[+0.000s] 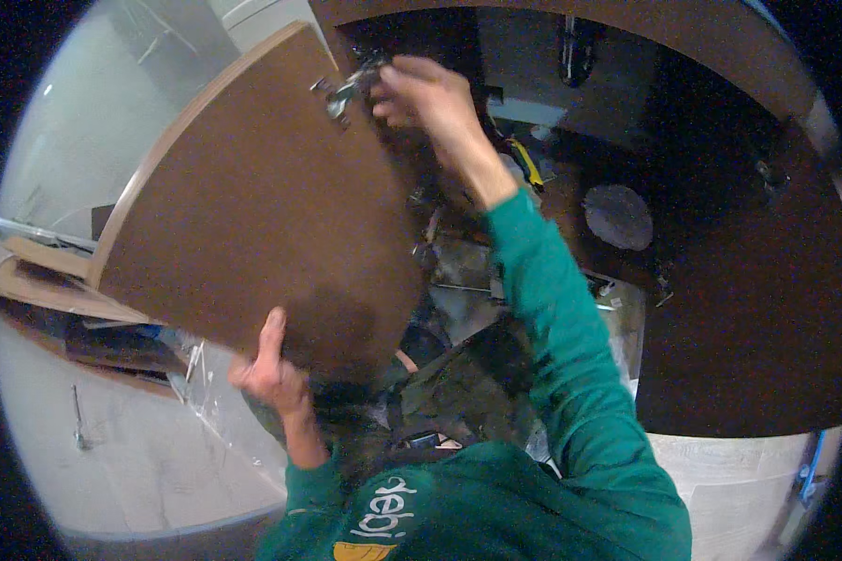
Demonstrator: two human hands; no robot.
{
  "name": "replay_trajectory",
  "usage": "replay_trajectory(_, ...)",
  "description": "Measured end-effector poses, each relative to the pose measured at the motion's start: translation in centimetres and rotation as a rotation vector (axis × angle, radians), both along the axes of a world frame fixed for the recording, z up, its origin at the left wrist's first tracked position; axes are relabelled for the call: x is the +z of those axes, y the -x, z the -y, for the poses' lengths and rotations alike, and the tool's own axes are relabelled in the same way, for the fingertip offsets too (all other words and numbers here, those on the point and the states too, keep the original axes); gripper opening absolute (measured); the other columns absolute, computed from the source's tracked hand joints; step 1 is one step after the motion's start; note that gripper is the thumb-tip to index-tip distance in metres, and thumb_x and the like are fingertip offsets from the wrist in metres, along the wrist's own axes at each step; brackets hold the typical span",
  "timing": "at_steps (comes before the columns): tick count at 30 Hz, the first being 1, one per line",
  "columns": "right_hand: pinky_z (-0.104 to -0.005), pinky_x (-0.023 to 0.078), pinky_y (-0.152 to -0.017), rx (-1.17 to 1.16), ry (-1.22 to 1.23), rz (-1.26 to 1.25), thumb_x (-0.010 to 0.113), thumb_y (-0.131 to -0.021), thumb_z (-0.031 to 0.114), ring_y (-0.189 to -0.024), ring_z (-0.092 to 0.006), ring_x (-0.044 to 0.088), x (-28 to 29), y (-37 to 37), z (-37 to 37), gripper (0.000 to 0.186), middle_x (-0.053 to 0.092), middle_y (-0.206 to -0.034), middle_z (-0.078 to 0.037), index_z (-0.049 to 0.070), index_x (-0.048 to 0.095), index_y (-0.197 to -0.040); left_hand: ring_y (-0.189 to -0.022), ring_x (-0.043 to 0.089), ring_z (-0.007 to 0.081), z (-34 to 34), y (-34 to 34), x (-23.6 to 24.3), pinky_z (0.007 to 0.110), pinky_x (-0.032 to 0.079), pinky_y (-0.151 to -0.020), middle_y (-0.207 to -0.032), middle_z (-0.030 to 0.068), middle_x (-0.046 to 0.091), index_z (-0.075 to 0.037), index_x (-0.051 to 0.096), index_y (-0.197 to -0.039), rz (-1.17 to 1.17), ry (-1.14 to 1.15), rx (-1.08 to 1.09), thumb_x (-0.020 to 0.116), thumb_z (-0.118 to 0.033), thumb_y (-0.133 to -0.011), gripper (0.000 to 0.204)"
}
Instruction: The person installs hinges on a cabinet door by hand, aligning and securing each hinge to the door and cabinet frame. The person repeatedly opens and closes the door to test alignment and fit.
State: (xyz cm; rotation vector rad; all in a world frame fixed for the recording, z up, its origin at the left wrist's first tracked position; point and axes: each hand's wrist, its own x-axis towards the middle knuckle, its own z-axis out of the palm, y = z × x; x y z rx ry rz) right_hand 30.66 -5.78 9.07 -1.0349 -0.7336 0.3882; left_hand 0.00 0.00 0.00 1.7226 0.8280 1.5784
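1. While a dark cabinet (748,327) spreads from twelve to four o'clock, a brown panel (243,206) stands tilted at ten o'clock.
2. At twelve o'clock, the right hand (435,98) has its fingers bent beside the panel's hinge; blur leaves unclear whether they pinch it.
3. At eight o'clock, the left hand (276,379) clasps the panel's lower edge, thumb on its face.
4. The metal hinge (341,105) sits at eleven o'clock, near the panel's top.
5. Toward one o'clock lies a yellow-black tool (528,166).
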Motion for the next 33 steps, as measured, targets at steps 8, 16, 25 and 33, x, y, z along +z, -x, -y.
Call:
replay_trajectory(8, -0.0308, 0.047, -0.079, -0.569, 0.495, -0.327, 0.062, -0.089, 0.028, -0.093, -0.0149, 0.056, -23.6, 12.2, 6.6, 0.037, 0.062, -0.101, -0.007, 0.002, 0.058, -0.116, -0.086, 0.062, 0.0315, -0.4, 13.9, -2.3, 0.047, 0.054, -0.076, -0.099, 0.0250, 0.060, 0.001, 0.046, -0.085, 0.362, 0.366, -0.171, 0.066, -0.001, -0.077, 0.022)
replay_trajectory(16, -0.0434, 0.046, -0.091, 0.296, 0.102, -0.957, 0.046, -0.096, 0.037, -0.108, -0.0299, 0.058, -29.9, 17.9, 6.9, 0.049, 0.060, -0.114, -0.020, 0.004, 0.037, -0.131, -0.088, 0.061, 0.0289, 1.1, 16.0, -5.0, 0.045, 0.052, -0.082, -0.102, 0.0208, 0.061, 0.005, 0.059, -0.095, 0.283, 0.337, -0.166, 0.067, 0.000, -0.073, 0.024)
replay_trajectory(25, -0.0374, 0.051, -0.086, 0.066, 0.274, -0.851, 0.051, -0.093, 0.009, -0.094, -0.0249, 0.065, -30.3, 19.3, 7.2, 0.046, 0.064, -0.107, -0.017, 0.001, 0.033, -0.134, -0.088, 0.061, 0.0324, -6.3, 21.5, -2.2, 0.048, 0.052, -0.081, -0.104, 0.0205, 0.061, 0.006, 0.055, -0.104, 0.231, 0.294, -0.058, 0.067, -0.005, -0.069, 0.039)
replay_trajectory(33, -0.0355, 0.051, -0.084, 0.079, 0.248, -0.865, 0.054, -0.092, 0.009, -0.092, -0.0225, 0.065, -31.7, 18.9, 8.3, 0.044, 0.064, -0.107, -0.016, 0.004, 0.036, -0.131, -0.085, 0.062, 0.0350, -9.1, 21.9, -0.7, 0.050, 0.052, -0.080, -0.103, 0.0226, 0.061, 0.010, 0.060, -0.094, 0.192, 0.188, -0.167, 0.065, -0.004, -0.069, 0.029)
